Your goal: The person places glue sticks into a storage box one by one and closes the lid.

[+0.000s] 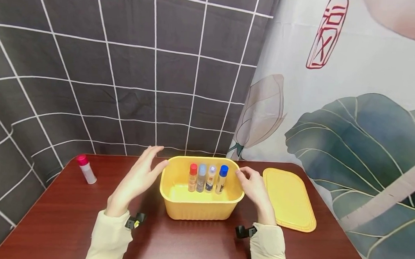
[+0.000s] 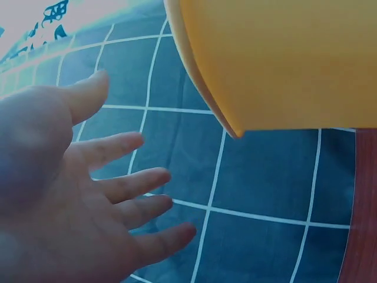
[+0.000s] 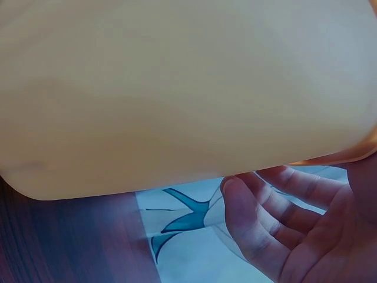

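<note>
A yellow plastic box (image 1: pixel 199 211) stands on the table. Inside it, several slim clear glue-type bottles stand upright in a row: a red-capped bottle (image 1: pixel 192 177), a light-blue-capped bottle (image 1: pixel 201 178), a white-capped bottle (image 1: pixel 210 178) and a blue-capped bottle (image 1: pixel 221 179). My left hand (image 1: pixel 134 180) is held by the box's left end, its fingers spread and holding nothing; the left wrist view shows a gap between this hand and the yellow wall (image 2: pixel 283 65). At the right end, my right hand (image 1: pixel 255 188) has loosely bent fingers, with fingertips right at the rim.
A flat yellow lid (image 1: pixel 290 200) lies on the table to the right of my right hand. Far left, a pink-capped bottle (image 1: pixel 86 170) stands alone. Dark grid cloth (image 1: pixel 133 67) and a lotus-print cloth (image 1: pixel 361 145) hang behind the brown table (image 1: pixel 187 246).
</note>
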### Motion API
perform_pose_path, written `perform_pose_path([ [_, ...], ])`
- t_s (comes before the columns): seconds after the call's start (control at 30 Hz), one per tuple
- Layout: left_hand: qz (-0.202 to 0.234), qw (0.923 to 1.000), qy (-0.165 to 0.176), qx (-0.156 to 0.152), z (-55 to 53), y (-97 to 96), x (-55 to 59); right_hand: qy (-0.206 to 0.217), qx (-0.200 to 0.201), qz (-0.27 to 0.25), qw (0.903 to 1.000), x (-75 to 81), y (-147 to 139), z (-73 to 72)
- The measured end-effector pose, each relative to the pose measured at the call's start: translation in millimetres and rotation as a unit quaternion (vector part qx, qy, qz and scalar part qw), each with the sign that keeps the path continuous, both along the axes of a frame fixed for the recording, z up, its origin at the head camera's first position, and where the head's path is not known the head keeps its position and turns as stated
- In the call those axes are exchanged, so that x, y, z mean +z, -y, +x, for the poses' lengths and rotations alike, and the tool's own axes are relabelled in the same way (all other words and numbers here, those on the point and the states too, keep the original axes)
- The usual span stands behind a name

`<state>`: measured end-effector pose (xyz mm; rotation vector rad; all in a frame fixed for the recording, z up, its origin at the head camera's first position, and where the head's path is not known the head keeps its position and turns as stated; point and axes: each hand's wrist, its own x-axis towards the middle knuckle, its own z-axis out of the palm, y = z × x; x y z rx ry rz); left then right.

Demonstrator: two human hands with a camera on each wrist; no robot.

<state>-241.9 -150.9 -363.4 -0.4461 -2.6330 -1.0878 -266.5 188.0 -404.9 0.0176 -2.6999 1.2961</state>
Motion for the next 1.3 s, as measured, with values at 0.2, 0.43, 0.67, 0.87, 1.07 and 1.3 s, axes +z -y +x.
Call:
perform_pose_path([
  [0.2,0.014,0.9992,-0.020,0.031,-0.9,12.1,-1.2,0.005,-0.003,0.006,1.0000,1.9,0,1.0],
  [0.43,-0.028,0.9925,-0.071,0.095,-0.7,32.7,-9.7,0.005,-0.009,0.008,0.9999,-0.8,-1,1.3],
  [0.67,-0.065,0.9787,-0.122,0.152,-1.1,55.7,-18.2,0.001,-0.004,0.008,1.0000,-2.0,-1,0.6],
  [0.87,-0.090,0.9653,-0.159,0.187,-5.4,71.8,-26.7,-0.004,-0.005,0.011,0.9999,-1.4,-2,-0.1],
  [1.07,-0.103,0.9579,-0.149,0.223,-8.6,90.4,-36.4,0.005,-0.009,0.016,0.9998,-0.8,-2,0.8],
  [1.3,-0.094,0.9513,-0.127,0.264,-8.5,114.7,-44.4,0.004,-0.011,0.012,0.9999,-2.0,-2,0.0],
])
